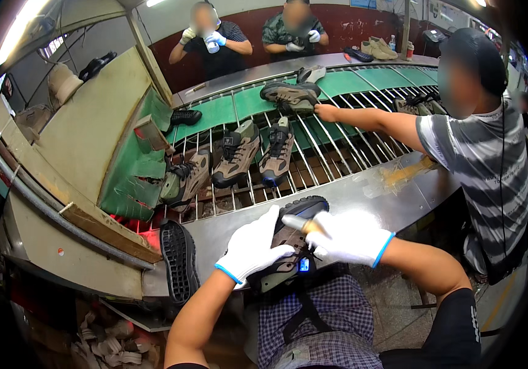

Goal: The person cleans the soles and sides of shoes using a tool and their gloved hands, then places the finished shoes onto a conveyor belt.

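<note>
My left hand point(253, 245), in a white glove with a blue cuff, grips the side of a brown and black shoe point(287, 237). The shoe lies tilted at the bench's near edge, its black sole point(305, 206) toward the far side. My right hand point(351, 240), gloved the same way, is closed around a short tool point(313, 229) with a tan handle and a pale, flat, rounded end. That end is over the shoe, near its sole edge; I cannot tell whether it touches. Left of my left hand, a loose black sole point(178, 262) lies tread up.
Beyond the metal bench point(362, 194) runs a rack of metal rods point(313, 157) bearing several brown shoes point(236, 154). A green belt point(362, 83) lies behind it. At the right, a co-worker's hand point(326, 113) touches a shoe. Two people work across. A wooden-framed housing point(85, 224) borders the left.
</note>
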A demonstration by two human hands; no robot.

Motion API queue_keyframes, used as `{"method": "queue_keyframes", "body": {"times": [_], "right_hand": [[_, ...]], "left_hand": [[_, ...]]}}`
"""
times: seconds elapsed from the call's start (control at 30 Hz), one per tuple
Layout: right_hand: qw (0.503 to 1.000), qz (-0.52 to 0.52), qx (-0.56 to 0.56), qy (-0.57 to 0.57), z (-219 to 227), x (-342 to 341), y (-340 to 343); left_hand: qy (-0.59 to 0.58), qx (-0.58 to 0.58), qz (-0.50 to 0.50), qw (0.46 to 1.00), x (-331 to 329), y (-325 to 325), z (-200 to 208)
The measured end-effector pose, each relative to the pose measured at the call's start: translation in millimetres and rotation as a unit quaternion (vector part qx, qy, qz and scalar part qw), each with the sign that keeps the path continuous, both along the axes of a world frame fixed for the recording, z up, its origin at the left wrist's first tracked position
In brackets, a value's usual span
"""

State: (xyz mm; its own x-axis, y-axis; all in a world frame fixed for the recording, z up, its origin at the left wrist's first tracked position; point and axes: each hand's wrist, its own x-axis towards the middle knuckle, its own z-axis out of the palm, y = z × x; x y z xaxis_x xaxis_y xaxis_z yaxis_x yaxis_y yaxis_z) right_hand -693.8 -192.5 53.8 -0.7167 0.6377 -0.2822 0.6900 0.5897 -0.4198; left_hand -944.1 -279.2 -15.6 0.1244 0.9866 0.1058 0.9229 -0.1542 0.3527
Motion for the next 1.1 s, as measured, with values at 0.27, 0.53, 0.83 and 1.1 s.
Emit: {"method": "queue_keyframes", "body": {"times": [0.27,0.53,0.83,1.1], "right_hand": [[0.996,0.046,0.074,0.027,-39,5,8],[0.980,0.093,0.145,0.098,-41,-5,-2],[0.980,-0.141,0.120,-0.072,-84,106,52],[0.953,-0.033,0.293,0.073,-70,66,60]], "left_hand": [[-0.002,-0.006,-0.014,1.000,0,7,2],[-0.002,-0.018,-0.037,0.999,-4,2,6],[-0.008,0.093,-0.034,0.995,1,-13,9],[-0.140,0.240,0.354,0.893,11,-157,-99]]}}
